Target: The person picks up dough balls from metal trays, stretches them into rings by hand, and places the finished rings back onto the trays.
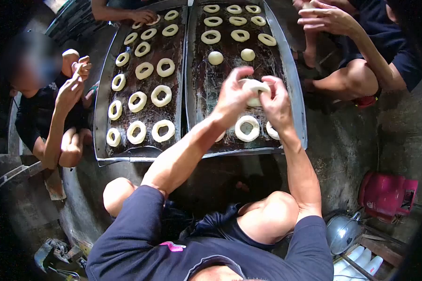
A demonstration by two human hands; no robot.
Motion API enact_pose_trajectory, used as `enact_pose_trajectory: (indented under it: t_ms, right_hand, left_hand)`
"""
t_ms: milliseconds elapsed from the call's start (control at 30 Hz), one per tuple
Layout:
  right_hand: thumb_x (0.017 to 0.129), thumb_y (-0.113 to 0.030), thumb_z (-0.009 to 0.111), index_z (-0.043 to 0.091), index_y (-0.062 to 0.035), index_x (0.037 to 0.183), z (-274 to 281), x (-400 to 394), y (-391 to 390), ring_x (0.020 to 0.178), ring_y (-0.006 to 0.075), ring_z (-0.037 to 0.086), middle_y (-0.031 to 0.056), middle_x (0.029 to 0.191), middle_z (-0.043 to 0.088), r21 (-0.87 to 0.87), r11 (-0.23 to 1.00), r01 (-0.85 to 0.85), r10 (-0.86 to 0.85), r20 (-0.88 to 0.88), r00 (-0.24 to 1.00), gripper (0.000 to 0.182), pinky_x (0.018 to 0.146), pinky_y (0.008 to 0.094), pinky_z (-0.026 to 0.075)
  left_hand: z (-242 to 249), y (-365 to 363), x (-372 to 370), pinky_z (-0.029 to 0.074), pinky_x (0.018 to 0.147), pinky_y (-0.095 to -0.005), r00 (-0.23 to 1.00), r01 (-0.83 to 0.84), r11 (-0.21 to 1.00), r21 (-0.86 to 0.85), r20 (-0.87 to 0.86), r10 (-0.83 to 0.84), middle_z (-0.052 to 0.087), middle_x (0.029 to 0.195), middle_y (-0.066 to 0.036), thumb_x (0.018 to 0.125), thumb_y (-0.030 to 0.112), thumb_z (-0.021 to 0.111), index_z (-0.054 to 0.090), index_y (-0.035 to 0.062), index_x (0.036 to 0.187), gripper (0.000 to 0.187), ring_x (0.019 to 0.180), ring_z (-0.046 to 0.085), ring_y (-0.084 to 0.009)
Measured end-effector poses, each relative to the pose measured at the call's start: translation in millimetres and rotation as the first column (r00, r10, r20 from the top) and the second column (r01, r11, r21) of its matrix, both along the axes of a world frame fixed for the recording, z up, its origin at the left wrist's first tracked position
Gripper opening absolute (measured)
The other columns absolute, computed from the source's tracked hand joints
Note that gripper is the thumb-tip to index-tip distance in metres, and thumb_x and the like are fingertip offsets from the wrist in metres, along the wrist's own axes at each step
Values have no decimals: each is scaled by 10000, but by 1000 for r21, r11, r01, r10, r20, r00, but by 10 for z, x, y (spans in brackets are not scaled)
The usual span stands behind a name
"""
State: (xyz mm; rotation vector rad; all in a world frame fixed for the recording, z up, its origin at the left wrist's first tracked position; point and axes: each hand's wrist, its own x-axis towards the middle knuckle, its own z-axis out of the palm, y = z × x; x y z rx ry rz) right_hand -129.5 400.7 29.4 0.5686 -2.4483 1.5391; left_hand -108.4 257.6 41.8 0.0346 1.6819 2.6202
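Leftmost, a co-worker's hand [72, 89] pinches dough beside the long dark metal tray of pale dough rings [103, 93], which runs away from the wearer. Next to it, a second dark greasy tray [295, 89] lies parallel, its near end partly bare. Above that end, the left hand [230, 96] and right hand [277, 103] meet, both gripping one pale soft dough ring [254, 87], neither nearer. Directly beneath sits a finished white dough ring [247, 128]. Rightward, bare concrete floor [347, 145], a red gas cylinder [387, 194].
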Motion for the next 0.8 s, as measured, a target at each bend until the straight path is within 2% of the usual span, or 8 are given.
enact_pose_trajectory:
  t_ms: [100, 200, 267, 367, 567, 633, 700, 800]
  right_hand:
    - [824, -79, 568, 514, 29, 1118, -10, 83, 5, 748, 197, 633, 147, 851, 615, 227, 974, 1, 39, -173, 984, 318, 681, 301, 516]
    - [844, -46, 541, 449, 26, 1115, 407, 8, 139, 720, 204, 629, 143, 866, 601, -512, 853, 96, 96, 335, 937, 295, 716, 300, 513]
    - [825, 22, 513, 395, 22, 1139, 475, 143, 87, 706, 175, 607, 124, 869, 594, -820, 531, 217, 290, 416, 862, 335, 722, 292, 509]
    - [818, -34, 544, 479, 17, 1066, 262, 300, 96, 663, 136, 564, 58, 779, 540, -631, 776, 11, 438, 550, 711, 261, 625, 236, 459]
    - [764, 27, 545, 478, 17, 1072, 533, 213, 11, 668, 130, 569, 98, 774, 581, -809, 547, 215, 304, 431, 849, 315, 635, 251, 460]
    - [791, -15, 560, 511, 10, 1029, 282, 319, 112, 668, 130, 575, 85, 779, 594, -596, 794, -121, 496, 521, 695, 244, 654, 251, 472]
    - [861, -89, 592, 534, 14, 983, 395, 162, 228, 683, 134, 599, 79, 762, 605, -418, 902, -107, 327, 501, 801, 170, 680, 263, 506]
    - [943, -119, 525, 538, 9, 997, 447, 12, 187, 666, 114, 600, 59, 741, 609, -664, 747, 23, 308, 376, 874, 140, 681, 281, 535]
  left_hand:
    - [246, -162, 89, 488, 772, -297, 1000, 8, 961, 277, -23, -2, 613, 925, -89, 750, 6, 563, 460, -14, 1228, 490, 800, 602, -153]
    - [71, -59, 245, 451, 707, -227, 933, 359, 895, -264, 113, -341, 613, 930, -45, 805, 202, 635, 586, 24, 1087, 337, 788, 579, -111]
    - [155, -11, 199, 476, 741, -264, 934, 344, 928, -142, -50, -354, 608, 893, -50, 828, 223, 638, 587, 13, 1032, 297, 772, 579, -117]
    - [321, -266, -82, 514, 620, -272, 964, 266, 885, 383, -84, -253, 589, 760, -68, 857, 147, 586, 568, -5, 917, 164, 643, 569, -126]
    - [308, -145, 99, 489, 629, -224, 938, 340, 917, -208, 0, -347, 617, 805, -20, 847, 176, 661, 603, 41, 961, 186, 650, 566, -78]
    - [376, -357, -139, 534, 688, -257, 963, 262, 919, 295, -148, -226, 640, 824, -57, 835, 105, 653, 584, 4, 971, 183, 723, 626, -99]
    - [303, -436, 11, 523, 682, -229, 919, 393, 885, 249, -64, -390, 625, 796, -58, 835, 101, 641, 566, -6, 1038, 242, 682, 602, -83]
    - [302, -378, 208, 480, 651, -240, 879, 475, 851, -222, 76, -471, 622, 792, -47, 835, 154, 647, 574, 1, 1102, 316, 685, 567, -92]
